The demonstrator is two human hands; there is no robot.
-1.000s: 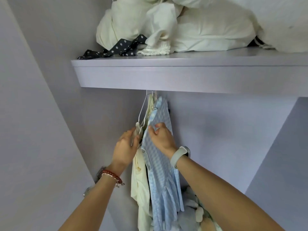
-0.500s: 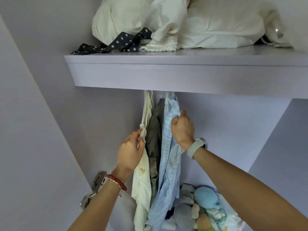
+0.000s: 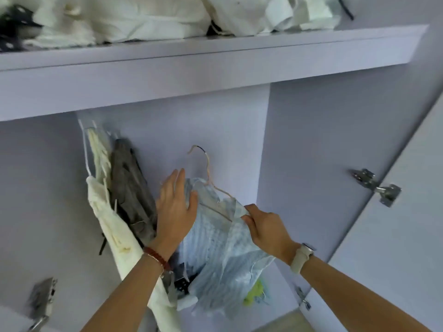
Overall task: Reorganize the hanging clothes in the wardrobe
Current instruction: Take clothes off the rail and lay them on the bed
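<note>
Head camera looked up into a pale lilac wardrobe (image 3: 215, 130). The light blue striped shirt on a thin wire hanger (image 3: 217, 240) was off the rail, held out in front of the back panel between both hands, its hanger hook (image 3: 203, 161) free in the air. The left hand (image 3: 175, 209) lay flat against the shirt's left side, fingers straight and together, the grip wide and holding nothing. The right hand (image 3: 266, 226) pinched the shirt's fabric at the right shoulder, fingers curled round it. A red beaded bracelet (image 3: 157, 256) sat on the left wrist and a pale-strapped watch (image 3: 302, 257) on the right. To the left, a cream garment (image 3: 112, 224) and a dark grey garment (image 3: 130, 188) hung side by side from white hangers, touching each other. Above, the lilac shelf (image 3: 215, 58) carried a heap of white bedding (image 3: 134, 17). Metal door hinges (image 3: 376, 186) showed at the right edge.
</note>
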